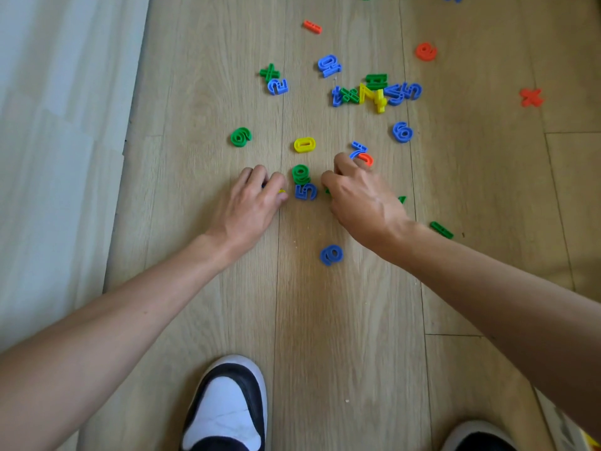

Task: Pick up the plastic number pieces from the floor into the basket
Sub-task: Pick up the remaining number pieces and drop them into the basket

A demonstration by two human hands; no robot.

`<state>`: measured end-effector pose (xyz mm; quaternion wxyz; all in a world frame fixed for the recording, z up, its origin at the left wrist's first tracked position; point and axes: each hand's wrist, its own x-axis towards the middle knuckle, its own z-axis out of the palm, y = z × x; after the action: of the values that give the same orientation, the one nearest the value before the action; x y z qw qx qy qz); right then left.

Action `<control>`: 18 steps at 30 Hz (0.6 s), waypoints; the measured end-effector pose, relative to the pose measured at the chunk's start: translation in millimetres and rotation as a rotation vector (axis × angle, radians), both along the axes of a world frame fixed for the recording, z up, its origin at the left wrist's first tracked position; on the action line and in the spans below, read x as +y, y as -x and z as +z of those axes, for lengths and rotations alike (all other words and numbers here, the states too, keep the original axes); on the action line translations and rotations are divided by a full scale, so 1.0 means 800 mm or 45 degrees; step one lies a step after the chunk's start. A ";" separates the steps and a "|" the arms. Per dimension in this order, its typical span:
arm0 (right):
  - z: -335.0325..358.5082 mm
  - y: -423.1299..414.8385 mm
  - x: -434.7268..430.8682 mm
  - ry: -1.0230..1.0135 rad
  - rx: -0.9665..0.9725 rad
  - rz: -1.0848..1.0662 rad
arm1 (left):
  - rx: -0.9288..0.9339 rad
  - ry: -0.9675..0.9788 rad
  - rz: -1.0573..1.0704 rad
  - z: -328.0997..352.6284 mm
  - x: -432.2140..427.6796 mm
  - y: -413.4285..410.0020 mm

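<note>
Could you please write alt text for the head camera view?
Two bare hands, left hand and right hand, reach down to colourful plastic number pieces scattered on a wooden floor, either side of a blue 5. No basket is visible.

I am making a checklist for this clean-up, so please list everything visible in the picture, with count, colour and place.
loose pieces: about ten lying singly, in blue, green, yellow and red; spread over the floor beyond and beside the hands.
cluster of pieces: several, blue, green and yellow, touching each other; far right of centre.
green piece and blue 5: two, touching; between the hands.
floor: one, light wood planks.
shoes: two, white and black; bottom edge.
left hand: curled on small blue and yellow pieces.
right hand: fingers on pieces at the floor; its grip cannot be judged.
</note>
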<state>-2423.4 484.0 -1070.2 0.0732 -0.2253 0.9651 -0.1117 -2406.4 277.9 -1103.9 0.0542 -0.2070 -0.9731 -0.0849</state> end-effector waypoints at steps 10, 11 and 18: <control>0.027 -0.007 0.035 1.608 -0.888 -0.964 | -0.127 -0.377 0.023 0.011 -0.007 0.007; 0.032 -0.010 0.038 1.861 -1.087 -1.008 | -0.251 -0.651 0.138 0.019 -0.001 0.008; 0.039 -0.020 0.052 2.195 -1.701 -0.908 | -1.721 -2.709 0.544 0.052 0.036 0.011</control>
<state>-2407.7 525.4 -1039.1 0.3562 0.1900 0.3450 -0.8473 -2415.1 306.8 -1062.0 -0.2986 0.1822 -0.2733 -0.8961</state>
